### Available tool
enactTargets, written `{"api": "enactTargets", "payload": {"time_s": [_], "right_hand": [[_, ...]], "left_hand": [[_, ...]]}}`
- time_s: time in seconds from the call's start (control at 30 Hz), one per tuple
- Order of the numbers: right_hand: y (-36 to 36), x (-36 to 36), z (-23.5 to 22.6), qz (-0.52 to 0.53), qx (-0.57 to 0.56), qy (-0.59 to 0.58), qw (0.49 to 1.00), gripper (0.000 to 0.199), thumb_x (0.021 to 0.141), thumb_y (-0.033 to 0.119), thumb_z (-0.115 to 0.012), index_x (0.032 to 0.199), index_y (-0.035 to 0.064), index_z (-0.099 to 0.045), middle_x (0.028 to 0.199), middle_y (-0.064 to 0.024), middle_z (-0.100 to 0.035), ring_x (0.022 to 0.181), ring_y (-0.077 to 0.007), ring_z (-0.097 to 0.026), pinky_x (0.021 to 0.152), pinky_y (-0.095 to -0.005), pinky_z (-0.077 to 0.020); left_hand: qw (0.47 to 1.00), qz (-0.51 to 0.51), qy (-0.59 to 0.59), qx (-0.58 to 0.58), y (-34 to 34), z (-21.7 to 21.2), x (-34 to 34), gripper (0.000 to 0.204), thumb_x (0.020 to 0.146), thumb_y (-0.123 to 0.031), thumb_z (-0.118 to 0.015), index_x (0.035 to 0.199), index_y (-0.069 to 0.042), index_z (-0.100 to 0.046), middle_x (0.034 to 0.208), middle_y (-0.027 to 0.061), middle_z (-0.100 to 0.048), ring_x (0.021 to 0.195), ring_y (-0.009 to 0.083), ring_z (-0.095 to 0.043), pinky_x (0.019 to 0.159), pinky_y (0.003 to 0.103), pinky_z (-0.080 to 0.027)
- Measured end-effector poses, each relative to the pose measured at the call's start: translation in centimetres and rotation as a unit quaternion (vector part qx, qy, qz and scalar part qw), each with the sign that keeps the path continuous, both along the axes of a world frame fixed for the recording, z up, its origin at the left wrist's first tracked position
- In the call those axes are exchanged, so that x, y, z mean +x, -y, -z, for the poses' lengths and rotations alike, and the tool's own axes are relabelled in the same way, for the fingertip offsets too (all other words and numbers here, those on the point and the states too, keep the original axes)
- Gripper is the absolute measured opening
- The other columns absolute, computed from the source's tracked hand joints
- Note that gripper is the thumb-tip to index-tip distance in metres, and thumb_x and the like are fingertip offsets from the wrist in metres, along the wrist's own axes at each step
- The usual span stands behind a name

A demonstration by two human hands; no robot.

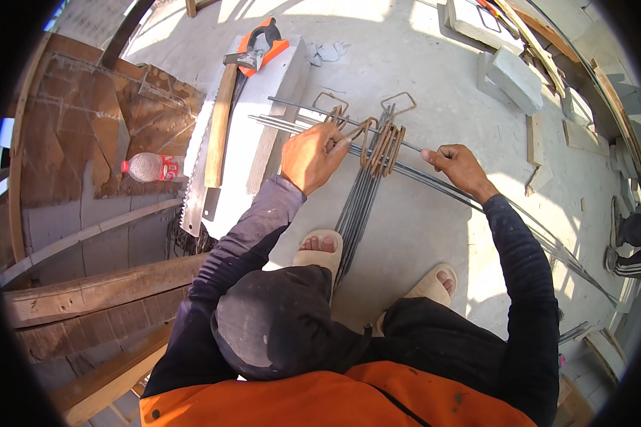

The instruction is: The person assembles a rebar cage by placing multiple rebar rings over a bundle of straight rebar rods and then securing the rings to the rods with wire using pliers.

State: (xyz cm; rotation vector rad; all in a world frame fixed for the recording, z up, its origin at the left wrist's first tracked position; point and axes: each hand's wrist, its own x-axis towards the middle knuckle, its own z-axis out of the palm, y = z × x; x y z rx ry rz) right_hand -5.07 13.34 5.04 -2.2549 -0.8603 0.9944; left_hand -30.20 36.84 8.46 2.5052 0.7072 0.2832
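My left hand (313, 156) is closed, its fingers pinching a bent rusty stirrup (356, 131). More rusty wire stirrups (386, 146) hang in a cluster around the steel rods, just right of that hand. My right hand (461, 169) has curled fingers, with its thumb against a thin steel rod (409, 146) that slants up to the left through the stirrups. One bundle of rods (355, 224) runs down toward my left foot. Another bundle (445, 187) crosses under it and passes below my right hand to the far right.
A pale block (295, 71) at left carries a handsaw (194, 171) with an orange handle and a wooden-handled hammer (221, 124). A plastic bottle (149, 167) lies beside them. Timber beams (107, 288) are at lower left. Grey blocks (514, 80) lie upper right; another person's shoe (612, 260) shows at right.
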Motion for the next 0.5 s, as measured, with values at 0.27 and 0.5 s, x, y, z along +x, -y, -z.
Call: {"api": "enactTargets", "payload": {"time_s": [0.27,0.5], "right_hand": [[-0.1,0.0,-0.1,-0.005,-0.002,-0.002,1.0,0.071,0.093,0.067,-0.072,0.071,0.0004,-0.063,0.066,-0.0077,-0.057,0.066,-0.0194,-0.053,0.067,-0.0393,-0.0457],[-0.1,0.0,-0.1,-0.007,-0.006,0.017,1.0,0.071,0.093,0.067,-0.071,0.069,0.0011,-0.063,0.066,-0.0078,-0.057,0.066,-0.0199,-0.053,0.066,-0.0406,-0.0451]], "left_hand": [[0.991,-0.103,0.077,-0.034,-3.2,-0.1,-0.4,0.031,0.095,-0.037,-0.074,0.107,-0.008,-0.076,0.078,0.0128,-0.072,0.075,0.0323,-0.072,0.071,0.043,-0.055],[0.987,-0.061,-0.018,-0.146,-7.2,0.0,0.3,0.035,0.097,-0.035,-0.073,0.1,0.0,-0.075,0.079,0.0119,-0.073,0.075,0.0242,-0.071,0.072,0.039,-0.055]]}}
